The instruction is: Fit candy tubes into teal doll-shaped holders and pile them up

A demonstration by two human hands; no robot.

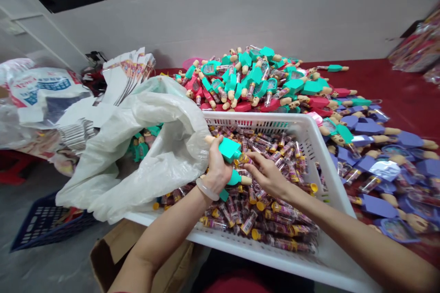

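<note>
My left hand [217,169] is wrapped round a teal plastic toy piece [229,149] with a beige end, held above the white crate [338,192]. Against its right end sits a small clear tube with a yellow end [245,159], which the fingers of my right hand [270,175] pinch. How far the tube goes into the toy cannot be told. Another teal piece [235,177] shows just below my left palm; whether that hand also holds it is unclear. Many similar candy-like tubes [237,208] with yellow caps fill the crate underneath.
A translucent plastic bag [151,123] with teal pieces inside drapes over the crate's left side. Behind lies a heap of teal and red toys [247,78], with purple ones [374,165] at right. Printed cards [127,75], a blue basket [51,222] and a cardboard box [113,252] are leftward.
</note>
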